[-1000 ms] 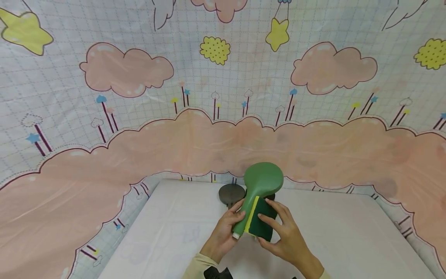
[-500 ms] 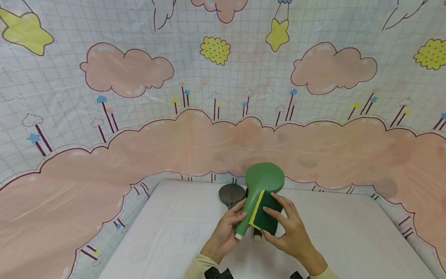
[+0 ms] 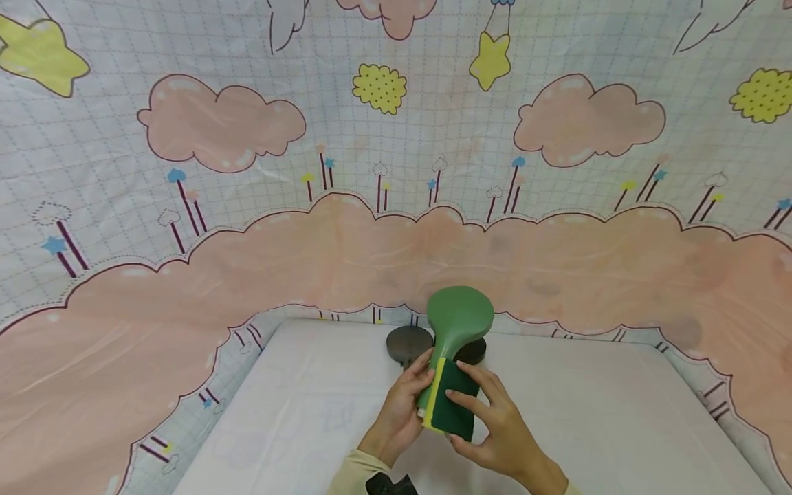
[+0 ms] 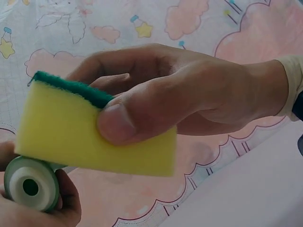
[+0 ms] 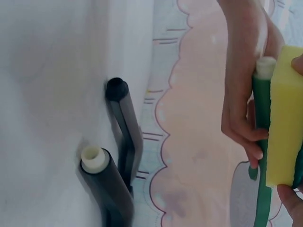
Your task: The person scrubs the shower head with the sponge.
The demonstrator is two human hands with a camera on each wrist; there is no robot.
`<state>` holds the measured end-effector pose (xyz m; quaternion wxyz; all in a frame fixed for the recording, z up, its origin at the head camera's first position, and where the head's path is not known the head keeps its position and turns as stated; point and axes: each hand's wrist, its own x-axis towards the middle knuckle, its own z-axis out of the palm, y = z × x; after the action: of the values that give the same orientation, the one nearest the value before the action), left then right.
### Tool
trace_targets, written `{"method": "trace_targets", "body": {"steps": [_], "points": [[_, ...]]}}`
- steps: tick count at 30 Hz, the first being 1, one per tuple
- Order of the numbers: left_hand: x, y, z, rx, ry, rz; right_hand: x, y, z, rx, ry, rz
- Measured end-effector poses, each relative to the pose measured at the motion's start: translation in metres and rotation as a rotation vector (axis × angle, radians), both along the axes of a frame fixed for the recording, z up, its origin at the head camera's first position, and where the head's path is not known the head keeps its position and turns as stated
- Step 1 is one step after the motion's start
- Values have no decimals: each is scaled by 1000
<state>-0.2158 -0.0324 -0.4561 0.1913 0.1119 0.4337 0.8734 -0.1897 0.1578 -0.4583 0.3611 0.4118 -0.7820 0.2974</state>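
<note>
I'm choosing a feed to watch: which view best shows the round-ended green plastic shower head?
The head view: the shower head shows its whole round end, with part of the handle covered. The left wrist view shows mainly the handle's hollow tip; the right wrist view, its handle and apparently its grey face, cropped below.

A sponge in yellow and dark green pairs with a green shower head bearing a grey face and cream end. The dark grey shower head and the black shower head, tipped in cream, contrast with a white tabletop, while a pale, blue-gridded cloth displays maroon-outlined pink clouds, yellow stars and dark-dotted yellow patches.
</note>
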Motion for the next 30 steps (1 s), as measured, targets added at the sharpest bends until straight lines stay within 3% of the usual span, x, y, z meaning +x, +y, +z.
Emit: {"method": "trace_targets", "body": {"steps": [7, 20, 30], "points": [[0, -1, 1, -4, -26, 27, 4, -5, -4, 0, 9, 0], [3, -7, 2, 0, 50, -59, -5, 3, 5, -41, 33, -11], [4, -7, 1, 26, 0, -117, -16, 16, 11, -92, 63, -39]]}}
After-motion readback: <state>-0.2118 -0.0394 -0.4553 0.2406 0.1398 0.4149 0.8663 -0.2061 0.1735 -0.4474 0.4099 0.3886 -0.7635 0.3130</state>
